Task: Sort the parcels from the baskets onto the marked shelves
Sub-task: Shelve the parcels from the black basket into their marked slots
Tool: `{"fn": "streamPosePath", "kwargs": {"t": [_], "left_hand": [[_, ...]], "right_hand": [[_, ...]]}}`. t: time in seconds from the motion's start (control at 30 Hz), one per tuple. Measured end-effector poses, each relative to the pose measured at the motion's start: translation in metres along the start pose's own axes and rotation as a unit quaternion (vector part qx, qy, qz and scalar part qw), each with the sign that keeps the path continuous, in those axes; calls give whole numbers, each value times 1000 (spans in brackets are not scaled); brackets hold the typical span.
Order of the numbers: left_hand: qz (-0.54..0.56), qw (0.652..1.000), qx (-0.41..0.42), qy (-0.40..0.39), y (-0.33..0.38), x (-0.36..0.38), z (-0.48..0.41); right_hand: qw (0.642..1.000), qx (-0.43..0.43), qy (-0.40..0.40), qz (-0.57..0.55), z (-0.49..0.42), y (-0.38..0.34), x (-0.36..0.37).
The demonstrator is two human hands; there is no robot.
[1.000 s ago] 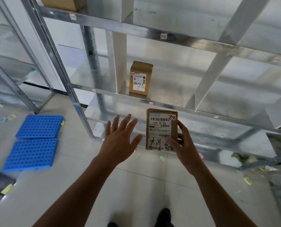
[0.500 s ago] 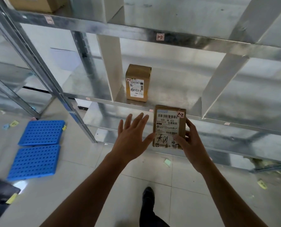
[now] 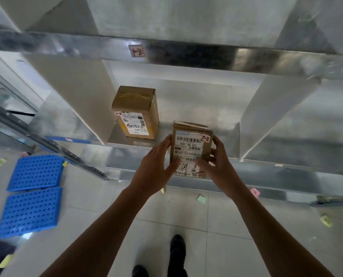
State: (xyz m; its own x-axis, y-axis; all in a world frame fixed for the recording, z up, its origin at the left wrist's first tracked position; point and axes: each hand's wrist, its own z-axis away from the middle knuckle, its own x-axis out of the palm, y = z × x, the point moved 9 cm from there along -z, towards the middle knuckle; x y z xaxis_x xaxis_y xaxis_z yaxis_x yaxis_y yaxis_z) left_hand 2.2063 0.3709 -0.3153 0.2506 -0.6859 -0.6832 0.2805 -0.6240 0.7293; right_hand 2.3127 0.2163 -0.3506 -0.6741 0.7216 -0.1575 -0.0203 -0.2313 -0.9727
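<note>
A person is holding a flat brown cardboard parcel upright in front of the galvanised metal shelf. Its white barcode label is facing them, with a small red-edged tag reading 2-2 at the top right corner and black handwriting along the bottom. The left hand is gripping the parcel's left edge, thumb pressing on the label. The right hand is gripping the right edge, thumb on the front and fingers curling behind. The parcel is hanging at the shelf's front lip; whether it is touching the lip I cannot tell.

A taller brown taped cardboard box, also marked 2-2, is standing on the shelf to the left, just beside a white divider panel. Bare metal is showing between that box and the right-hand divider. The beam above is carrying a sticker reading 1-2. Two blue perforated plastic pads are lying on the floor at the left, and paper scraps are lying near the person's dark shoes.
</note>
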Motion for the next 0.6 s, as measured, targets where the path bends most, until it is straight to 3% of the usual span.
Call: {"fn": "streamPosePath", "kwargs": {"t": [0.33, 0.6], "left_hand": [[-19, 996, 51, 69, -25, 21, -61], [-61, 994, 72, 62, -23, 9, -51]], "right_hand": [[997, -34, 61, 36, -64, 16, -8], [984, -51, 107, 130, -63, -5, -5]]}}
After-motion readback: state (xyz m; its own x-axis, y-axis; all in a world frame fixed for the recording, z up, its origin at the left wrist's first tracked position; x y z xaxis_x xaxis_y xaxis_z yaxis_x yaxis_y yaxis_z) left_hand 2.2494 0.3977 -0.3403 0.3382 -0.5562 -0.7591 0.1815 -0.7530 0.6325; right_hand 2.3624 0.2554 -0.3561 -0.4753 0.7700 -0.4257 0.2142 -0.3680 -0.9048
